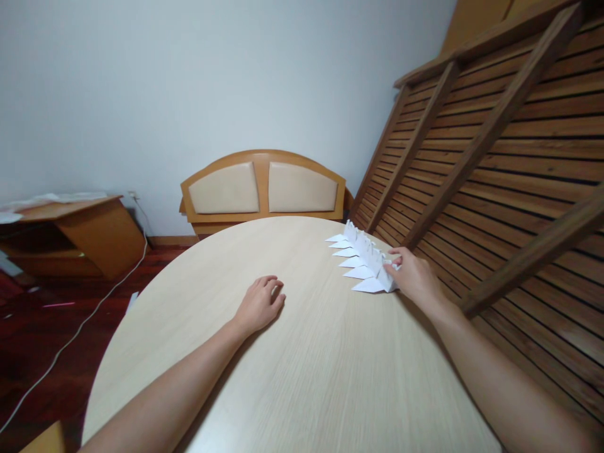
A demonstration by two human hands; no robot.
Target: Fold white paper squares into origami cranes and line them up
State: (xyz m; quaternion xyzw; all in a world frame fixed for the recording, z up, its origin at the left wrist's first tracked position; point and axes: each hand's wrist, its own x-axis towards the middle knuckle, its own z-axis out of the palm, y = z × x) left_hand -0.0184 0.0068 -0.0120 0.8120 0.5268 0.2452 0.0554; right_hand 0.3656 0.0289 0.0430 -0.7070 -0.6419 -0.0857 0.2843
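Observation:
A row of several white folded paper pieces (361, 255) stands along the right side of the round light-wood table (302, 352). My right hand (414, 277) is at the near end of the row, its fingertips pinching the nearest folded piece (377, 284). My left hand (260, 304) rests palm-down on the bare tabletop near the middle, fingers loosely curled, holding nothing.
A slatted wooden frame (495, 163) leans close along the table's right edge. A wooden headboard with padded panels (264, 189) stands behind the table against the wall. A low wooden cabinet (70, 236) sits at the left, and a white cable (80, 327) runs across the dark floor.

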